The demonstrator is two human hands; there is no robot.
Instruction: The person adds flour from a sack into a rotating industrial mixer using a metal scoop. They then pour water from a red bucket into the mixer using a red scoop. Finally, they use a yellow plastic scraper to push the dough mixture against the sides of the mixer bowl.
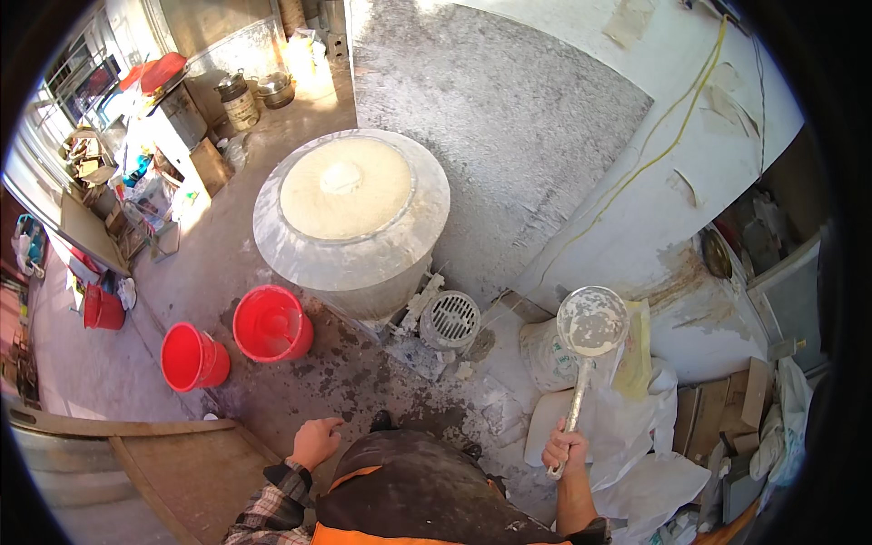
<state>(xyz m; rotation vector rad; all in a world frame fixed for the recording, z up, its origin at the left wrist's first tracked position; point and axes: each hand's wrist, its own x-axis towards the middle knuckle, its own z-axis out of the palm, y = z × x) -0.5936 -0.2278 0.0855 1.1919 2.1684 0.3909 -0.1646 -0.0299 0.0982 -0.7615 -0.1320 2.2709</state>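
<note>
My right hand [565, 447] is closed around the handle of a metal ladle [593, 321], its bowl coated with pale residue and pointing away from me. Below and behind the bowl stands a whitish bucket or sack [547, 354] bearing writing. My left hand [317, 441] is at the left of my dark apron, fingers loosely bent, holding nothing. Ahead of me stands a large round metal machine [272, 225], filled with a pale, creamy material [346, 187] that has a mound near its middle. Its motor [451, 320], with a slotted round cover, sits at the lower right.
Two red buckets [272, 323] [194, 357] stand left of the machine, and another red bucket [103, 306] is farther left. A wooden-framed panel [184, 470] borders the lower left. White plastic sacks [640, 470] and cardboard [715, 409] lie at right. A yellow cable [674, 143] hangs along the wall.
</note>
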